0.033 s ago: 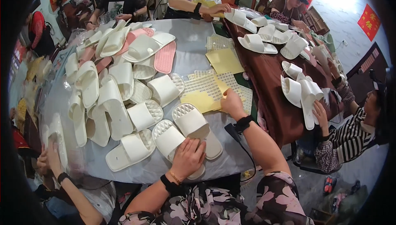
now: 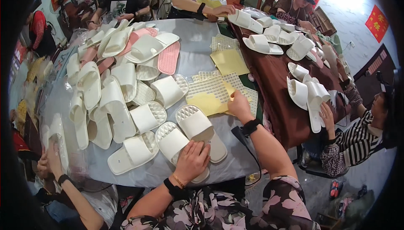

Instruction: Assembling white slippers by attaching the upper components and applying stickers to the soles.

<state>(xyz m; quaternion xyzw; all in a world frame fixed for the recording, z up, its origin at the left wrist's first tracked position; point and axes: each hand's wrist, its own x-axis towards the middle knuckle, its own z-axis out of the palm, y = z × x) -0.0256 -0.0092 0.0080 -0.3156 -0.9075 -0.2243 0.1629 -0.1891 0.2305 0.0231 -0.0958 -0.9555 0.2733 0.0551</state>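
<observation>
My left hand [image 2: 192, 160] lies over a pair of white slippers, fingers stretched across the left slipper [image 2: 170, 140] just below its strap. Beside it is the right slipper [image 2: 194, 122], its quilted footbed showing at the heel. My right hand [image 2: 240, 105] is at the pile of label sheets, thumb and forefinger pinched at the edge of a yellow-backed sticker sheet [image 2: 208, 103]. Whether a single label is in the pinch is too small to see. Another white slipper [image 2: 134, 152] lies left of the pair.
White and pink slippers [image 2: 169, 58] heap the grey-covered table [image 2: 191, 36] on the left. A brown-covered table [image 2: 277, 103] bearing more slippers adjoins it at right. Yellow sheets [image 2: 230, 62] lie farther back. A black cable [image 2: 252, 148] hangs near my right forearm. Several co-workers sit around.
My right hand has shifted slightly right and nearer, along the sticker sheet. My left hand and the slippers under it have stayed put.
</observation>
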